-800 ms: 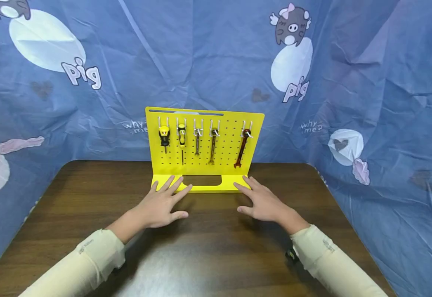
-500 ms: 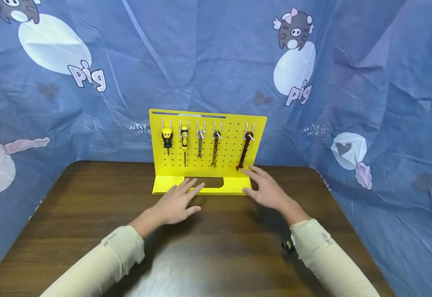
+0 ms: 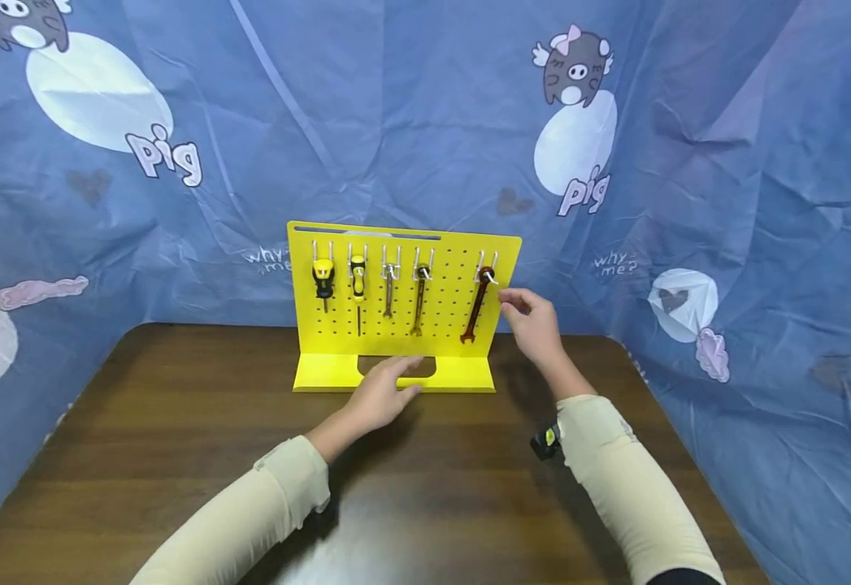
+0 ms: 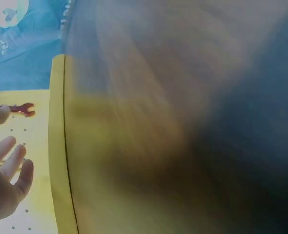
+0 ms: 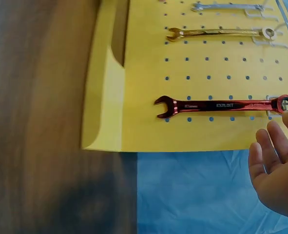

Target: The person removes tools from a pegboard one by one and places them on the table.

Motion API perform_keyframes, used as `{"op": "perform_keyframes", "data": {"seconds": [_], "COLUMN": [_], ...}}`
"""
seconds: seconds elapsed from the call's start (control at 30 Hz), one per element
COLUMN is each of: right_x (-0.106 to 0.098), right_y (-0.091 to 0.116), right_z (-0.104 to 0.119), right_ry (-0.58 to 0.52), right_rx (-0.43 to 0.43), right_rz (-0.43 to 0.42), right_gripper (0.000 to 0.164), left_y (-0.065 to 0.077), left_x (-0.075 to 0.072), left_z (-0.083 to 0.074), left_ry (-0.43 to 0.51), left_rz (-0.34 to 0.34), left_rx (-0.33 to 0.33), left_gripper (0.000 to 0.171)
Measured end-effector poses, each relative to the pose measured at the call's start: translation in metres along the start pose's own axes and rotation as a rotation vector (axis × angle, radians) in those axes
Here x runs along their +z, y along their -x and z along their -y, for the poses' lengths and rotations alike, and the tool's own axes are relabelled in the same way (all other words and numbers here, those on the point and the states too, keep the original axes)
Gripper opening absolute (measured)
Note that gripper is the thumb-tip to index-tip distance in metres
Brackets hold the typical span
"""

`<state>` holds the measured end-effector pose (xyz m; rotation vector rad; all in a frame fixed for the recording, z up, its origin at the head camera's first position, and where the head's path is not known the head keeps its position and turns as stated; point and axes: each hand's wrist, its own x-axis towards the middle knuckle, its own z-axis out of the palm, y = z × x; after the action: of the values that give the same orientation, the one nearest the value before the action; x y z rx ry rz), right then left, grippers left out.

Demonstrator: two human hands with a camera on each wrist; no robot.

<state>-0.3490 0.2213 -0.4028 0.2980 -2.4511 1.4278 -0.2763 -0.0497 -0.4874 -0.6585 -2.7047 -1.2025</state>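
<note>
"Well, where does the red wrench hang, as you see it?"

"Near the right edge of the yellow pegboard. Its ring end sits on a hook towards the top right corner, and its forked end slants down towards the bottom right corner of the panel."

"And the right hand?"

"Just outside that right edge, fingertips close by the ring end. Its fingers are loosely bent, a little parted, with nothing in them."

"Do they touch the wrench?"

"I cannot tell. In the right wrist view a fingertip shows right beside the ring (the hand is partly cut off there)."

"What about the left hand?"

"It is over the front edge of the base, well apart from the red wrench. The fingers are stretched and relaxed, the thumb away from them, gripping nothing. Much of the left wrist view is blurred."

"Which tools hang beyond the red one?"

"Towards the left edge come a gold wrench, a silver wrench, a slim screwdriver and a stubby screwdriver. The whole board stands near the far edge of the desk."
</note>
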Motion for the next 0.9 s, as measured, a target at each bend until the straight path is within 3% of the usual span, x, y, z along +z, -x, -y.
{"op": "perform_keyframes", "data": {"seconds": [0.1, 0.23, 0.4, 0.6, 0.9], "right_x": [0.006, 0.011, 0.013, 0.008, 0.009], "right_y": [-0.010, -0.021, -0.029, -0.029, -0.037], "right_z": [0.003, 0.011, 0.017, 0.016, 0.020], "right_ry": [-0.057, -0.086, -0.051, -0.008, -0.090], "right_rx": [0.020, 0.023, 0.025, 0.069, 0.088], "right_rz": [-0.046, -0.072, -0.073, -0.036, 0.035], "right_gripper": [0.021, 0.022, 0.028, 0.032, 0.028], "left_y": [-0.012, -0.030, -0.048, -0.058, -0.067], "left_x": [0.006, 0.009, 0.012, 0.026, 0.030], "left_z": [0.000, -0.003, -0.012, -0.023, -0.033], "left_ry": [0.055, 0.107, 0.065, 0.021, -0.011], "left_rz": [-0.028, -0.018, 0.024, 0.104, 0.118], "left_rx": [-0.023, -0.069, -0.098, -0.065, -0.080], "left_gripper": [0.049, 0.048, 0.052, 0.055, 0.055]}}
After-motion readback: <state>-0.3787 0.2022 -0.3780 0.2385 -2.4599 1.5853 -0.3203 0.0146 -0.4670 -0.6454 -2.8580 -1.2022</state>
